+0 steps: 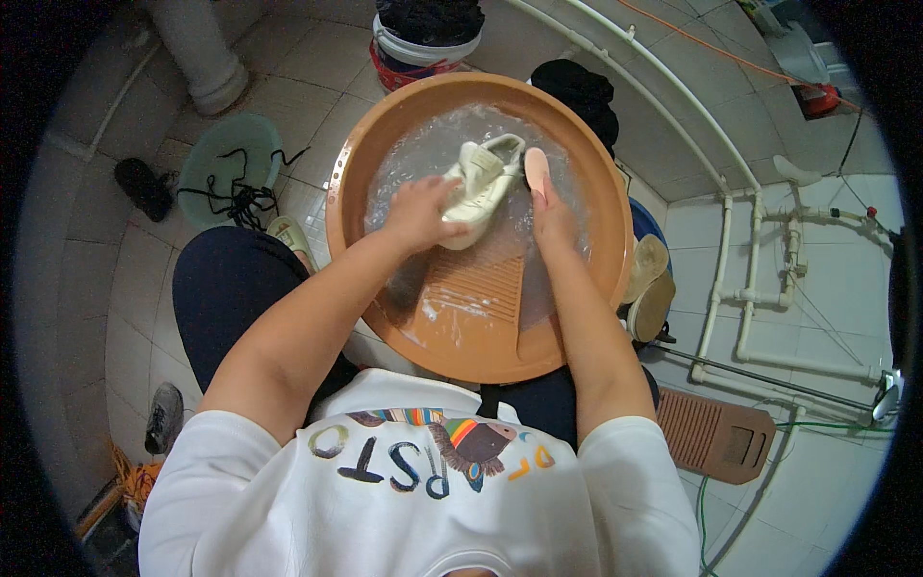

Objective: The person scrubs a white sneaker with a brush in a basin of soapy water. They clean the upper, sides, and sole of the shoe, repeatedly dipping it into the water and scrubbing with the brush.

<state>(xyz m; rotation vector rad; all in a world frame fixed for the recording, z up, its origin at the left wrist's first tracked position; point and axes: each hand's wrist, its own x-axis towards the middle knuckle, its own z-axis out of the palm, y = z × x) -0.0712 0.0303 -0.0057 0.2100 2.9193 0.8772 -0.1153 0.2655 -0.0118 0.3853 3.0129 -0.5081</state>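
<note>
A large orange-brown basin (608,192) in front of me holds cloudy, sudsy water (409,144). In its middle is a white lace-less shoe (484,178), tilted with its opening toward the far right. My left hand (420,213) grips the shoe from the left, thumb along the near end and fingers on the upper. To the right of the shoe, my right hand (555,226) is closed round a pink brush (536,168), held upright close to the shoe's opening. The brush's bristles are hard to make out. A ribbed washboard (471,288) slopes down at the basin's near side.
Left of the basin stands a pale green bowl (219,154) with black laces (240,200). Beyond are a bucket (423,48) and a black bundle (577,91). Insoles (652,306) lie at the right, near a brown washboard (713,435) and white pipes (721,260).
</note>
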